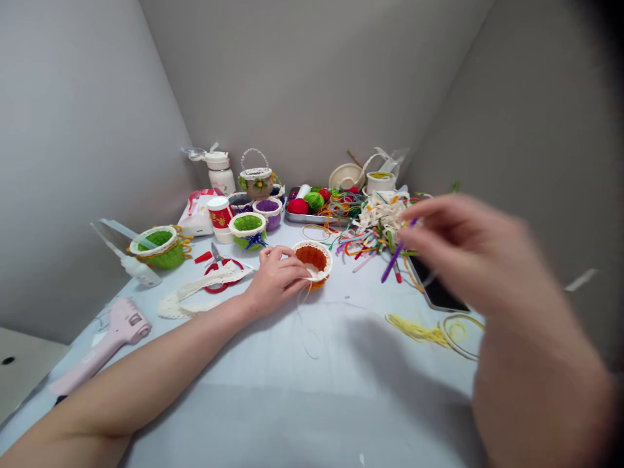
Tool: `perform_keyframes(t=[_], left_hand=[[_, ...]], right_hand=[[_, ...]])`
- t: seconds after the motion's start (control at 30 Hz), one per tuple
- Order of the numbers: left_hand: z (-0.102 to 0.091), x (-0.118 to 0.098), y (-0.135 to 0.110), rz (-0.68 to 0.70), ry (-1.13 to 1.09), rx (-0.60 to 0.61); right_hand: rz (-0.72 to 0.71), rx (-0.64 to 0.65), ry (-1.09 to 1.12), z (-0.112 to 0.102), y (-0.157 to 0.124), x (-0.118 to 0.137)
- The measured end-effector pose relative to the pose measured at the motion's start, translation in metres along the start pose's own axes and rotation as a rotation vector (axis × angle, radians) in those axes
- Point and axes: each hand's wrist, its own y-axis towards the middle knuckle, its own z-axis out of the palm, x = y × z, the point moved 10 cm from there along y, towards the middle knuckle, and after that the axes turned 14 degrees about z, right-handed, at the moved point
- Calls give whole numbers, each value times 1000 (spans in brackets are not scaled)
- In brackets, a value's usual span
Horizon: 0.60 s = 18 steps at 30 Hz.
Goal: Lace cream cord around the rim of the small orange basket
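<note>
My left hand (pixel 277 273) rests on the table with its fingers closed against the rim of a small orange basket (pixel 313 259) edged with white lace. A thin white thread (pixel 306 312) trails from the basket toward me. My right hand (pixel 458 244) is raised and blurred at the right. Its fingers are pinched together near a heap of coloured cords (pixel 375 234), and a purple strip (pixel 392 260) hangs just below the fingertips. What the fingertips hold is too smeared to name.
Green baskets (pixel 160 247) (pixel 247 229) and a purple one (pixel 268 211) stand at the back left. Red-handled scissors (pixel 219 266), a lace strip (pixel 195 292), a pink glue gun (pixel 104 344), a tray of yarn balls (pixel 316 205), a phone (pixel 436 289) and yellow cord (pixel 419 330) lie around.
</note>
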Motion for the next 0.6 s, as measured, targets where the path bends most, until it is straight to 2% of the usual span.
perform_keyframes(t=[0.03, 0.07, 0.13, 0.2, 0.27, 0.37, 0.43, 0.47, 0.53, 0.6], left_hand=[[0, 0, -1, -3, 3, 0], [0, 1, -1, -8, 5, 1], [-1, 2, -2, -22, 5, -3], [-2, 3, -3, -32, 3, -18], [-4, 3, -3, -37, -1, -39], [-5, 4, -4, -39, -7, -53], [-4, 5, -5, -43, -10, -43], [-3, 6, -5, -45, -12, -35], [-3, 7, -6, -47, -14, -25], [-3, 7, -6, -42, -15, -28]], right_hand=[[8, 175, -112, 38, -3, 7], [-8, 276, -208, 65, -5, 10], [-16, 388, -361, 103, -7, 4], [12, 375, -438, 120, -3, -11], [67, 404, -421, 133, 1, -28], [188, 609, -214, 156, -2, -46], [282, 699, 19, 159, -2, -46], [317, 691, 169, 153, 2, -42], [338, 584, 504, 126, 14, -31], [293, 418, 792, 84, 25, -22]])
